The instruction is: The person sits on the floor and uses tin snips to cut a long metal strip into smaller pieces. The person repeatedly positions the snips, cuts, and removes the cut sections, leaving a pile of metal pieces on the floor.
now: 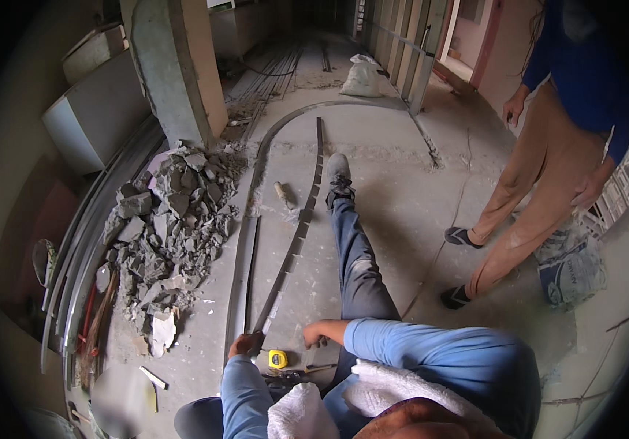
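My left hand (pixel 246 344) is closed around the near end of a long metal track (pixel 292 249). Cuts run along the track, and it bends gently as it lies away from me on the floor. Beside it on the left is another metal channel (pixel 241 285), with a curved strip (pixel 274 130) arching beyond it. My right hand (pixel 316 334) hangs over my leg with its fingers loosely bent and apart, and I see nothing in it. Just below, between my hands, sits a yellow tape measure (pixel 278 358). A tool with a thin handle (pixel 319 367) lies near it, partly hidden.
A heap of broken concrete (pixel 172 212) lies left, by a pillar (pixel 172 73) and long metal profiles (pixel 87 241). A co-worker (pixel 549 146) stands at right near a filled bag (pixel 571 271). A white sack (pixel 362 77) stands farther off. My outstretched leg (pixel 358 256) borders the track.
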A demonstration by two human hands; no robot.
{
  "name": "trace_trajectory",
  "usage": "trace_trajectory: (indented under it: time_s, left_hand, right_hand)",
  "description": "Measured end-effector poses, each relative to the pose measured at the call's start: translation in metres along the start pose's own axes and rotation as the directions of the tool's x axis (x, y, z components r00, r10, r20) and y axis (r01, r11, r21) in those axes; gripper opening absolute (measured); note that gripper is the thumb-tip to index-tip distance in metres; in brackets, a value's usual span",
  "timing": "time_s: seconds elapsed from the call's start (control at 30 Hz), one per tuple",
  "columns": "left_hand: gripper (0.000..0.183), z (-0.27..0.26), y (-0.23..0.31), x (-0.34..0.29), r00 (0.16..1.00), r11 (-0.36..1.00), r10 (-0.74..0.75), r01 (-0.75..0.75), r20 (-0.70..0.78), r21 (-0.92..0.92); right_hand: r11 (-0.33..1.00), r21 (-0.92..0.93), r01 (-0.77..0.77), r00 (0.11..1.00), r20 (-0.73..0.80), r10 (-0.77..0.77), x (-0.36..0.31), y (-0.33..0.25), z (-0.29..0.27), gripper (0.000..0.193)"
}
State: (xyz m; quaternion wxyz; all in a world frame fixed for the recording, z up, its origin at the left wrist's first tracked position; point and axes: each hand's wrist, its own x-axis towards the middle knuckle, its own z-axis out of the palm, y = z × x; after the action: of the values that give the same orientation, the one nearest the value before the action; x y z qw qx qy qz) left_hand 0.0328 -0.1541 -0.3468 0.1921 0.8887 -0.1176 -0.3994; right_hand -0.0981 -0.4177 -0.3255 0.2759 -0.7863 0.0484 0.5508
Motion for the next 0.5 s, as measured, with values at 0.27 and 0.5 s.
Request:
trace_trajectory:
  time_s: [0.27, 0.5]
  left_hand:
    - [0.065, -0.041, 0.053, -0.067, 0.973, 0.972, -0.207, 0.193, -0.104, -0.131]
    - [0.057, -0.002, 0.019, -0.023, 0.975, 0.991, -0.129, 0.131, -0.181, 0.0]
  right_hand:
    - [0.977, 0.158, 0.144, 0.98, -0.161, -0.118, 0.005, -0.006, -0.031, 0.034]
    - [0.882, -0.471, -0.031, 0.761, -0.583, -0.285, -0.024, -0.021, -0.288, 0.024]
